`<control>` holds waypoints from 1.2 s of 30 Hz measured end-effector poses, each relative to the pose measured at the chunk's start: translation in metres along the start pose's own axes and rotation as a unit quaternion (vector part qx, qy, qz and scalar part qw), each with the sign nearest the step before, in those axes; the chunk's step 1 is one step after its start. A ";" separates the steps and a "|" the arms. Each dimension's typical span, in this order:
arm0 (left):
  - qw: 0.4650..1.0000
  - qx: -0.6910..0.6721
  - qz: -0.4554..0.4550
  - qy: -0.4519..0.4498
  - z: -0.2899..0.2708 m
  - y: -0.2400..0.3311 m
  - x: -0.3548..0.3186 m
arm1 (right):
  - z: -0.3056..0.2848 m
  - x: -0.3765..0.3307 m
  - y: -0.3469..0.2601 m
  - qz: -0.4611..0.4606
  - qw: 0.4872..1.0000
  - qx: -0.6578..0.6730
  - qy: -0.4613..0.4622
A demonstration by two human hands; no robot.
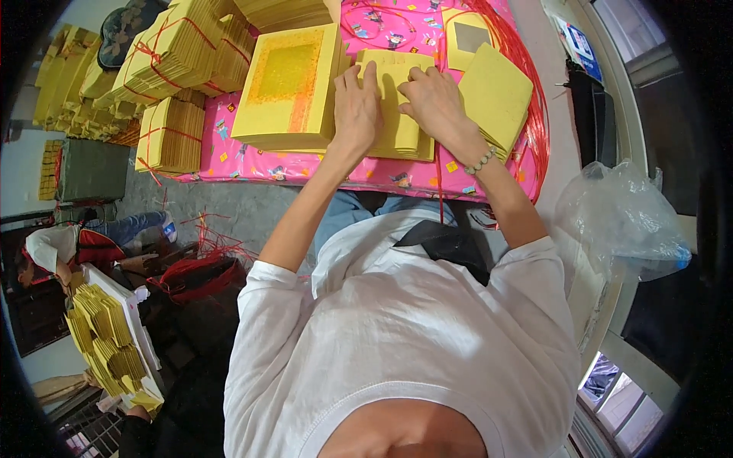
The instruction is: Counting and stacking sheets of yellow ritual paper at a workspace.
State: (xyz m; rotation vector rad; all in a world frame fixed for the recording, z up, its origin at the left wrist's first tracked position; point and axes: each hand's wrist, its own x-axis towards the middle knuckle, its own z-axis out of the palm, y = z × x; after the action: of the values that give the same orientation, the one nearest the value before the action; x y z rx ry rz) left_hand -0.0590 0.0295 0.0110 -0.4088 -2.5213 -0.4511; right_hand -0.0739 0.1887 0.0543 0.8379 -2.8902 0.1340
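Observation:
On the pink patterned table, a pile of folded yellow paper [398, 122] lies between my two hands. My left hand [357, 107] rests along the pile's left side, its fingers stretched forward over the paper. My right hand [435, 103] presses on the right part, fingers bent and curled over the sheets; its fingertips are partly hidden. A bracelet [481, 159] of pale beads circles my right wrist. Against my left hand stands a thick stack of yellow paper [252, 122] with an orange and gold print on top. Loose yellow sheets [498, 99] lie beside my right hand.
Bundles of yellow paper [164, 57] tied with red string stand at the far left. Red strands [534, 91] hang along the table's right edge. A clear plastic bag [622, 217] lies at the right. Left, another person [57, 248] is near a white tray [137, 328] of yellow paper.

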 end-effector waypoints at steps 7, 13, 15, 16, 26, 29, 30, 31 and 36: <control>0.980 -0.185 -0.054 -0.037 -0.071 0.008 0.006 | -0.012 0.001 0.001 -0.026 0.996 0.025 0.077; 0.985 -0.136 -0.069 -0.083 -0.125 -0.032 -0.011 | -0.030 0.011 -0.013 -0.109 0.962 0.151 0.198; 0.985 -0.130 -0.064 -0.096 -0.134 -0.045 -0.018 | -0.032 0.015 -0.025 -0.122 0.961 0.179 0.175; 0.984 -0.127 -0.056 -0.111 -0.138 -0.050 -0.022 | -0.032 0.016 -0.033 -0.130 0.958 0.205 0.151; 0.979 -0.110 -0.091 -0.149 -0.136 -0.087 -0.042 | -0.003 0.027 -0.086 -0.207 0.933 0.265 0.131; 0.978 -0.126 -0.092 -0.137 -0.136 -0.090 -0.042 | 0.001 0.029 -0.090 -0.197 0.942 0.250 0.102; 0.978 -0.127 -0.094 -0.137 -0.137 -0.090 -0.041 | 0.002 0.030 -0.089 -0.193 0.941 0.254 0.111; 0.976 -0.129 -0.094 -0.149 -0.139 -0.091 -0.039 | 0.003 0.031 -0.089 -0.189 0.940 0.257 0.120; 0.970 -0.148 -0.108 -0.157 -0.138 -0.097 -0.040 | 0.004 0.035 -0.087 -0.169 0.939 0.287 0.085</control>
State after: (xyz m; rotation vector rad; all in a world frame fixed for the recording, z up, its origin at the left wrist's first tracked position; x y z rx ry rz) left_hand -0.0001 -0.1202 0.0763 -0.3364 -2.8278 -0.9194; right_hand -0.0570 0.0962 0.0596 1.3160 -2.5083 0.9905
